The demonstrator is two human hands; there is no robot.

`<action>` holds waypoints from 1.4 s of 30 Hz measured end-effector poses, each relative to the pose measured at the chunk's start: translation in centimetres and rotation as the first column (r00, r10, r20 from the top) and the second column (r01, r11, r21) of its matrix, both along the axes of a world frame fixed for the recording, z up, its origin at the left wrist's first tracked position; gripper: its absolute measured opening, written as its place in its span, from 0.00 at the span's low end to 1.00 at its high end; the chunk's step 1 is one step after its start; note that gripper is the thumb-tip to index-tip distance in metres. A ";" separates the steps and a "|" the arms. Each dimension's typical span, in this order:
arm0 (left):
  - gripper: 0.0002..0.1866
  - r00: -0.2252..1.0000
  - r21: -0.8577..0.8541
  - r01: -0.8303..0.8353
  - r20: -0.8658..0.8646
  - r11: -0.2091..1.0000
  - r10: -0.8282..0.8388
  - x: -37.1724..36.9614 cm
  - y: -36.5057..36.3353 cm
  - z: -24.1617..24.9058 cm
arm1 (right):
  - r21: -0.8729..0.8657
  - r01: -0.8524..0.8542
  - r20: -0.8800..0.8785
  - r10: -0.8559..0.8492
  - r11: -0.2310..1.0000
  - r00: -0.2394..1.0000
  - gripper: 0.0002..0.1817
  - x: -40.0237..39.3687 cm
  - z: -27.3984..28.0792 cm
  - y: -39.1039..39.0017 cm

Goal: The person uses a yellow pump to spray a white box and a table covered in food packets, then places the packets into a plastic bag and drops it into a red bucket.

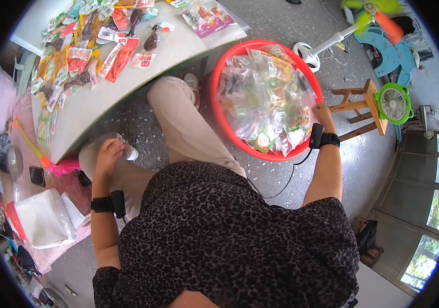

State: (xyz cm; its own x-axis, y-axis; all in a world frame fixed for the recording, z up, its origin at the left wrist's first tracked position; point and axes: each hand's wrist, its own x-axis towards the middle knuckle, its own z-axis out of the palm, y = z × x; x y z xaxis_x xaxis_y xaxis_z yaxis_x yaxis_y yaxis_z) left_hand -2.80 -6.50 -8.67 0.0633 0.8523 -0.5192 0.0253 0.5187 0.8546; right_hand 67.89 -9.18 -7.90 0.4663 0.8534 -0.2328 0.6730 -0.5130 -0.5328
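My left hand (108, 157) is held above my left thigh, its fingers curled in and nothing visible in them. At the right side of a red basin (216, 102), my right hand (322, 115) has its fingers closed on the edge of a clear plastic packet (306, 98). Many clear packets with small colourful food packs (273, 97) fill the basin. On the white table (170, 59) lies a pile of small sealed food packs (78, 59), with a red one (119, 60) near the front edge. A larger printed bag (209, 19) lies by the table's right end.
A wooden stool (371, 105) with a green fan (394, 102) stands right of the basin, below a standing fan (371, 10). A black cable (286, 182) hangs from my right wrist. At the left, a pink-covered surface (78, 197) holds a phone (37, 176) and white sheets (42, 218).
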 end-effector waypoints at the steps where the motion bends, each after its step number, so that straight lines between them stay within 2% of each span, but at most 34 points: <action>1: 0.10 1.000 -0.006 -0.003 0.009 1.000 0.003 0.1 0.0 0.2 | 0.003 0.040 0.041 -0.041 0.999 0.998 0.08 1.0 -0.4 -0.2; 2: 0.10 1.000 -0.013 -0.006 0.017 1.000 0.007 0.1 0.1 0.2 | 0.082 -0.047 0.294 0.021 0.995 0.956 0.09 2.3 -1.2 -0.1; 5: 0.11 0.999 -0.012 -0.011 0.039 1.000 0.011 -0.1 0.1 -0.1 | 0.196 -0.049 0.554 -0.070 0.979 0.829 0.11 1.7 1.1 0.5; 7: 0.11 0.999 -0.014 -0.021 0.038 1.000 0.022 -0.1 0.0 -0.1 | 0.114 -0.018 0.601 -0.054 0.993 0.797 0.12 0.6 1.6 1.2; 9: 0.11 0.999 -0.009 -0.027 0.039 1.000 0.028 -0.1 -0.1 -0.1 | 0.052 -0.016 0.608 -0.019 0.999 0.794 0.12 -0.9 0.5 1.9; 11: 0.11 0.999 0.005 -0.031 0.041 0.999 0.031 -0.3 -0.2 -0.2 | 0.046 -0.070 0.494 0.038 0.996 0.868 0.10 -2.1 -2.5 2.4; 13: 0.11 0.999 0.019 -0.030 0.040 0.999 0.030 -0.3 -0.5 0.2 | -0.101 -0.124 0.423 0.155 0.987 0.892 0.11 -5.1 -4.4 3.2; 14: 0.11 0.999 0.026 -0.031 0.041 0.999 0.030 -0.3 -0.6 0.4 | -0.042 -0.203 0.391 0.204 0.978 0.898 0.11 -5.3 -7.5 3.7; 16: 0.11 0.997 0.028 -0.056 0.055 0.998 0.054 -0.3 -0.9 0.8 | -0.022 -0.230 0.255 0.228 0.973 0.940 0.10 -8.6 -9.3 4.6; 17: 0.11 0.996 0.028 -0.070 0.062 0.997 0.069 -0.3 -1.1 1.0 | 0.021 -0.229 0.235 0.218 0.973 0.947 0.10 -11.7 -7.7 5.0; 18: 0.11 0.996 0.035 -0.058 0.067 0.998 0.056 -0.3 -1.2 1.1 | 0.027 -0.426 0.315 0.397 0.904 0.862 0.10 -11.4 -11.1 6.1; 21: 0.10 0.995 0.056 -0.078 0.062 0.995 0.075 -0.5 -1.6 1.9 | 0.184 -0.468 0.120 0.453 0.864 0.883 0.09 -20.0 -5.4 7.8; 25: 0.09 0.987 0.148 -0.158 0.038 0.976 0.154 -1.4 -2.4 4.2 | 0.491 -0.550 -0.008 0.635 0.676 0.773 0.06 -30.2 -0.8 9.3; 27: 0.09 0.981 0.236 -0.178 -0.033 0.955 0.191 -2.6 -3.0 5.2 | 0.524 -0.529 -0.081 0.658 0.667 0.749 0.07 -34.9 0.7 9.2; 31: 0.07 0.922 0.414 -0.221 -0.206 0.883 0.327 -7.1 -5.0 5.5 | 0.629 -0.686 0.156 0.804 0.367 0.574 0.10 -41.5 2.0 9.1; 34: 0.07 0.805 0.502 -0.389 -0.223 0.773 0.550 -9.9 -6.6 7.7 | 0.600 -0.765 0.314 0.812 0.232 0.492 0.12 -43.1 0.8 9.2; 35: 0.08 0.688 0.616 -0.341 -0.352 0.710 0.635 -11.5 -7.1 7.2 | 0.587 -0.783 0.357 0.802 0.207 0.480 0.12 -43.4 0.6 9.1; 37: 0.09 0.522 0.605 -0.426 -0.443 0.673 0.729 -13.3 -8.6 9.2 | 0.557 -0.813 0.442 0.768 0.171 0.464 0.12 -43.5 0.1 9.2; 39: 0.10 0.217 0.725 -0.323 -0.569 0.608 0.793 -15.7 -9.9 10.3 | 0.555 -0.813 0.441 0.767 0.176 0.467 0.10 -43.7 0.0 9.2; 41: 0.11 -0.082 0.803 -0.134 -0.593 0.580 0.801 -20.1 -11.5 9.4 | 0.544 -0.819 0.456 0.755 0.182 0.471 0.10 -43.7 0.3 9.1; 42: 0.13 -0.159 0.776 -0.138 -0.630 0.615 0.760 -21.8 -12.3 9.1 | 0.540 -0.821 0.458 0.754 0.185 0.471 0.10 -43.7 0.2 9.1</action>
State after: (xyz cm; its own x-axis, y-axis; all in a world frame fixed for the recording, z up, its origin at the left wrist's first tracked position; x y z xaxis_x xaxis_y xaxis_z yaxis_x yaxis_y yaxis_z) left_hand -24.63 -18.83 0.45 -0.6349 0.4633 0.6183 0.7600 0.5181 0.3923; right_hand 24.15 -0.07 -7.68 -0.5562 0.6562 0.5099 0.5667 0.7483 -0.3450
